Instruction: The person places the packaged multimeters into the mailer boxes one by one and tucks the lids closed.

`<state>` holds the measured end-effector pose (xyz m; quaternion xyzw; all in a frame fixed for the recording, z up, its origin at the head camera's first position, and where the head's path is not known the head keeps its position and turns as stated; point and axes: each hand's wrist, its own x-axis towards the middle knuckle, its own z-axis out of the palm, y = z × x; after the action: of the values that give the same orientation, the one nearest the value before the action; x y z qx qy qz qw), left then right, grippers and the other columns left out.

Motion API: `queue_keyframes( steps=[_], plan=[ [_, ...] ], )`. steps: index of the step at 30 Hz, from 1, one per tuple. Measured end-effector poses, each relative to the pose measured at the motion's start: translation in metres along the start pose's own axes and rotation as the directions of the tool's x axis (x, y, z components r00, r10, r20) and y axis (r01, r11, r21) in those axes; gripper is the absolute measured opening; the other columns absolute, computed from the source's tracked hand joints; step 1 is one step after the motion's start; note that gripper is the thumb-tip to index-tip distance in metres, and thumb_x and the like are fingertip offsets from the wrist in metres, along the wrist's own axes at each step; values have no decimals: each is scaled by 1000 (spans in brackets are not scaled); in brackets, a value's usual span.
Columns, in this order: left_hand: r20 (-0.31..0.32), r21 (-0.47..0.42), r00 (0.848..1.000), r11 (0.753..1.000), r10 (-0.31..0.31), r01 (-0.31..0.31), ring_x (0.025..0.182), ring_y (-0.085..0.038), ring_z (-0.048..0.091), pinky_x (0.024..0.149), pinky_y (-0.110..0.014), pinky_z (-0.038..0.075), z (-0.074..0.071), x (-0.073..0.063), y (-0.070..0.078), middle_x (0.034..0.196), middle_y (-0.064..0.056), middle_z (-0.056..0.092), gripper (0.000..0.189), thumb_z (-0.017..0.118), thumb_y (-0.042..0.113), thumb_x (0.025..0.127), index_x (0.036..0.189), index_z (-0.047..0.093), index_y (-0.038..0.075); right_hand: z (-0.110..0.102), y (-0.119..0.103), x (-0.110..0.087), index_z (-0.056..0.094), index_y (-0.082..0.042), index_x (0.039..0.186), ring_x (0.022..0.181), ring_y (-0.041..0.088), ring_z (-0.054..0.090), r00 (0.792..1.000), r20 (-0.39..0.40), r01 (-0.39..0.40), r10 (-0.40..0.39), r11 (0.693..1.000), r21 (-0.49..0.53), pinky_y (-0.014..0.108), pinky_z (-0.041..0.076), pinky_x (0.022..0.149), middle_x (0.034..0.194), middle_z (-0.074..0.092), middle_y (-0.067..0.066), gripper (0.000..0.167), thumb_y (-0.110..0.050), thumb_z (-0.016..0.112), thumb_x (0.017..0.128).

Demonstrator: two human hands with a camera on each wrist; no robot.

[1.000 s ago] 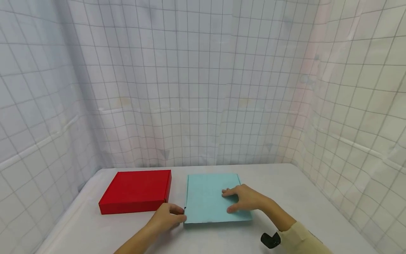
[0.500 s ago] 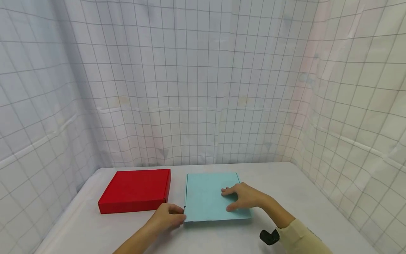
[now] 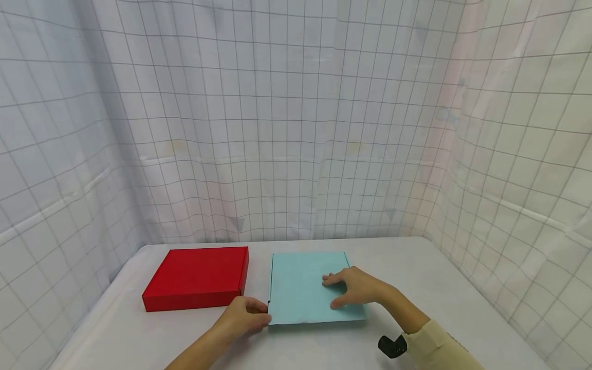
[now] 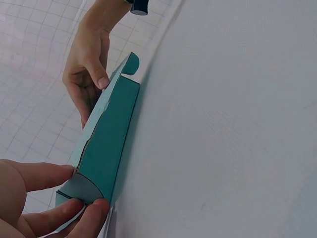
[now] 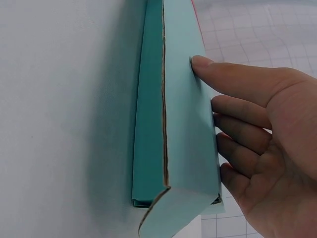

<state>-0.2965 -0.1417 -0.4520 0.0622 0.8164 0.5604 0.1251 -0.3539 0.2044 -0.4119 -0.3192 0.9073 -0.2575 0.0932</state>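
A flat light blue cardboard box [image 3: 296,288] lies on the table with its lid slightly raised along the near edge. At its near left corner my left hand [image 3: 240,318] pinches a side flap [image 4: 81,186], thumb at the lid edge and fingertips lower on the flap. My right hand [image 3: 358,288] rests spread on the right part of the lid, fingertips and thumb touching the top. The opposite rounded flap [image 4: 131,64] sticks out beyond the near right corner. Below the lid's edge, the darker teal front wall [image 5: 148,124] shows.
A closed red box [image 3: 199,277] lies to the left of the blue one, close to my left hand. White cloth covers the table [image 3: 411,272]. Gridded white curtains [image 3: 287,154] hang around the back and sides. A small black device [image 3: 392,347] sits by the right sleeve.
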Motion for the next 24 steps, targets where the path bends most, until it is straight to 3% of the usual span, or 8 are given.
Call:
queue_keyframes(
  steps=[12,19,24],
  plan=[
    [7,3,1000,1000,15,-15,88,-21,62,79,-34,58,-12,17,0,96,-6,68,31,85,14,86,108,70,-2,0,0,11,69,-8,136,142,27,46,1000,-25,-19,19,1000,10,51,33,118,147,57,3,62,-30,89,82],
    [7,-6,1000,1000,28,-28,86,-22,62,78,-34,59,-12,17,1,95,-7,68,30,85,12,85,106,69,-2,1,3,12,69,-10,136,143,26,46,999,-30,-22,23,1000,13,51,32,118,147,57,1,62,-32,89,82],
    [-20,40,997,996,78,-77,88,-21,65,78,-39,59,-10,19,1,97,-6,68,29,86,10,83,104,69,0,-1,5,12,68,-9,137,142,26,46,1000,-23,-4,4,1000,0,51,33,117,147,58,0,63,-33,89,82]
  ],
)
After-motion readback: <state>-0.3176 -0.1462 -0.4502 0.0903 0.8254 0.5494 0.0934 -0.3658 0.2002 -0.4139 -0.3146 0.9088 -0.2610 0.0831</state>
